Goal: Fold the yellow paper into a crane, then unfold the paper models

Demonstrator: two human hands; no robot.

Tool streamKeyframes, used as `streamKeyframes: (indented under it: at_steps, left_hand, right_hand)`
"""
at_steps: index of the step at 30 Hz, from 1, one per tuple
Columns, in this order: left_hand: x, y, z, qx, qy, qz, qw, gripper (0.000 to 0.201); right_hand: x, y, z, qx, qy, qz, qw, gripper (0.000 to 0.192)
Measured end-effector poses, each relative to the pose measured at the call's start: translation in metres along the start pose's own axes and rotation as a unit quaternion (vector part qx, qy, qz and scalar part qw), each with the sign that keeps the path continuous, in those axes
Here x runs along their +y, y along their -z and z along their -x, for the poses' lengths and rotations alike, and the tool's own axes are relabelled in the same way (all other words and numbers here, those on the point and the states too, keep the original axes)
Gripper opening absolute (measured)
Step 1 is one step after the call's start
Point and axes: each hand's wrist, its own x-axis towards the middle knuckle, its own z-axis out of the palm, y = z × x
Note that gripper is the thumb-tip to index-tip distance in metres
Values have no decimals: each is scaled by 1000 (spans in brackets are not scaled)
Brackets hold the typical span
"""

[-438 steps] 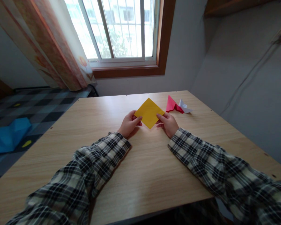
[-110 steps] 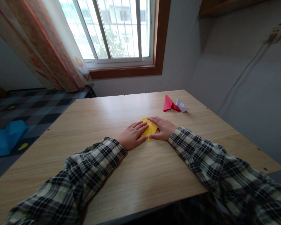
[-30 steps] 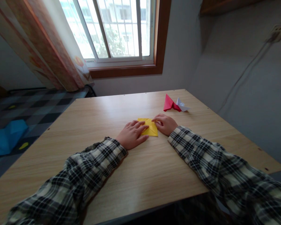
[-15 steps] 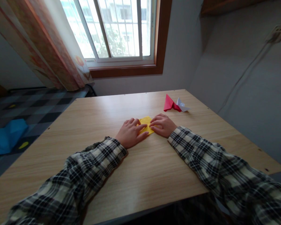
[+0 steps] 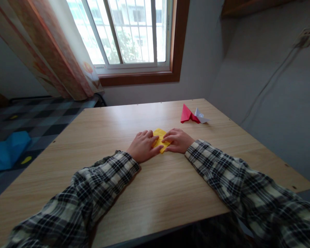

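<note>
We've rm far L on tabletop; our hands block ctr, red paper & white paper far R.

L arm & R arm reach fwd, angled inward, both sleeved to wrist. L grip (bare hand): palm down, fingers bent, thumb extended twd R. R grip (bare hand): palm down, fingers curved twd L, thumb nearer body. Fingertips near ea. other, small gap btwn.

Bench: pale wood grain. On bench: yellow paper, red paper, white paper. Left of bench: grey-black checked cloth.
</note>
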Motion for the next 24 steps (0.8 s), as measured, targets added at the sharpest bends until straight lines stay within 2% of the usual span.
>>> streamKeyframes:
  at_steps: [12,18,24]
  left_hand:
    - [-8,-6,-3,11,18,13,1000,33]
    - [-15,-14,-2,40,-5,55,998,29]
    - [-15,-13,-4,21,-12,73,997,33]
  right_hand:
    - [-5,6,-1,-7,-3,-12,1000,20]
    - [-5,7,-2,2,4,-8,1000,20]
    - [-4,9,-2,-3,-47,26,999,18]
